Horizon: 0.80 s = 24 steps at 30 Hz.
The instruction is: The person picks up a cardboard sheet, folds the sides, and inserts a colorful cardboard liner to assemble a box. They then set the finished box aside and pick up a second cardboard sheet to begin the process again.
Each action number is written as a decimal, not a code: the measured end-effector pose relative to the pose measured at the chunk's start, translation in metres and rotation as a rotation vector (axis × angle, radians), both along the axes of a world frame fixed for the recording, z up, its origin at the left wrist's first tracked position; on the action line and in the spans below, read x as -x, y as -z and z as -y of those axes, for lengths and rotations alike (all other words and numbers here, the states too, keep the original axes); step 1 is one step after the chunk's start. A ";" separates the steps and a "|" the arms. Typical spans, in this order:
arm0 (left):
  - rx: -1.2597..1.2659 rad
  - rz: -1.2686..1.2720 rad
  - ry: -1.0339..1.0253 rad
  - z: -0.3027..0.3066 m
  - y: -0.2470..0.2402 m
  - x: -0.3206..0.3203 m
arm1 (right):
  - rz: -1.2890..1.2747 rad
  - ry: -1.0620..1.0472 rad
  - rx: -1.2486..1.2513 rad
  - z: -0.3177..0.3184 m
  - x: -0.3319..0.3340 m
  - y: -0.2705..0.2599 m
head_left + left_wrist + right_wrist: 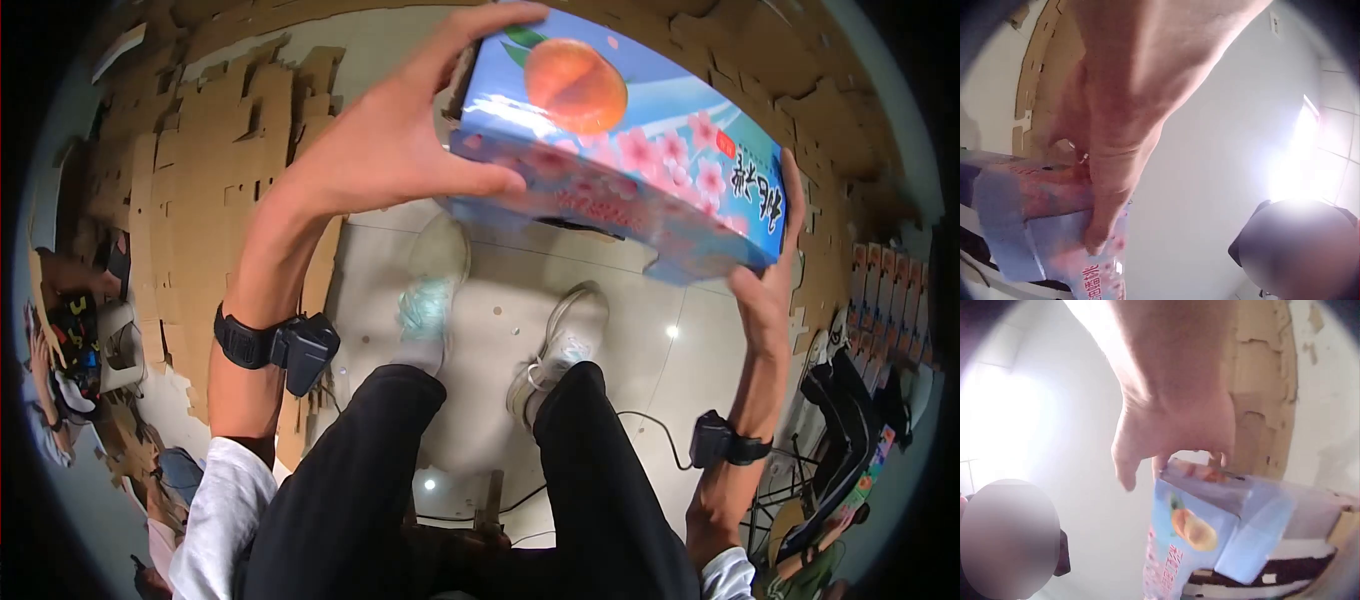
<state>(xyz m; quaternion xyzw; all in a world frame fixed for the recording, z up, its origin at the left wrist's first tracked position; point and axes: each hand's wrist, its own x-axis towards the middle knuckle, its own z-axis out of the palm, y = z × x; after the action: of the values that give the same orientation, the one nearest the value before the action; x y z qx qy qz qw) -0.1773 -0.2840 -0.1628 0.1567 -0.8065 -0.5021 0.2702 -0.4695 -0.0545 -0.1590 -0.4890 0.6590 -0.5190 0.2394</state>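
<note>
A blue printed carton (620,140) with a peach and pink blossoms is held up at the top of the head view, tilted down to the right. My left hand (390,145) grips its left end, fingers over the far edge and thumb on the near side. At the right end my right hand (768,290) holds it, fingers along the end and thumb by the lower corner. In the left wrist view, my left thumb presses the carton (1079,237). The right wrist view shows a pale blue flap (1257,531) sticking out from the carton; its inside is hidden.
Flattened cardboard (200,200) lies at the left, with more at the top and right. Below the carton are my shoes (570,335) on a tiled floor, where a black cable (655,425) runs. Packed cartons (885,300) stand far right; other people are at the edges.
</note>
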 end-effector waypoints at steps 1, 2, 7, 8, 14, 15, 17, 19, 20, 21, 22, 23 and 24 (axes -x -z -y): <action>0.038 0.000 -0.041 -0.004 -0.003 0.005 | -0.076 0.051 0.016 0.006 -0.004 0.001; 0.075 0.000 -0.082 -0.008 -0.005 0.010 | -0.152 0.100 0.031 0.013 -0.004 0.003; 0.041 -0.310 -0.010 0.015 -0.012 0.018 | -0.338 0.134 0.240 0.025 0.009 -0.018; -0.012 -0.337 -0.050 -0.001 -0.032 0.024 | -0.232 0.155 0.268 0.015 0.024 -0.021; -0.335 -0.039 -0.180 -0.018 -0.064 0.033 | 0.208 0.312 0.043 0.040 0.047 -0.046; -0.468 0.075 -0.182 -0.002 -0.038 0.036 | 0.272 0.291 -0.091 0.051 0.052 -0.029; -0.829 0.232 -0.157 0.038 0.022 0.040 | 0.396 0.244 -0.332 0.059 0.036 0.008; -0.753 0.208 -0.218 0.008 0.050 0.057 | 0.499 0.255 -0.436 0.062 0.026 0.045; -0.780 0.239 -0.232 0.000 0.057 0.061 | 0.540 0.294 -0.434 0.066 0.032 0.068; -0.770 0.306 -0.268 0.000 0.072 0.064 | 0.562 0.284 -0.474 0.067 0.036 0.084; -0.759 0.374 -0.303 0.000 0.090 0.067 | 0.584 0.275 -0.514 0.066 0.042 0.098; -0.694 0.393 -0.300 -0.005 0.103 0.069 | 0.605 0.267 -0.551 0.064 0.048 0.112; -0.630 0.413 -0.294 -0.010 0.115 0.072 | 0.614 0.254 -0.588 0.062 0.054 0.132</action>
<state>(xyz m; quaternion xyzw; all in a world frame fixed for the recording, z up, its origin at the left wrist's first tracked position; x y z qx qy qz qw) -0.2497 -0.2740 -0.2783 0.4431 -0.6194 -0.6387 0.1104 -0.5240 -0.1160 -0.2905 -0.1385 0.7319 -0.4558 0.4873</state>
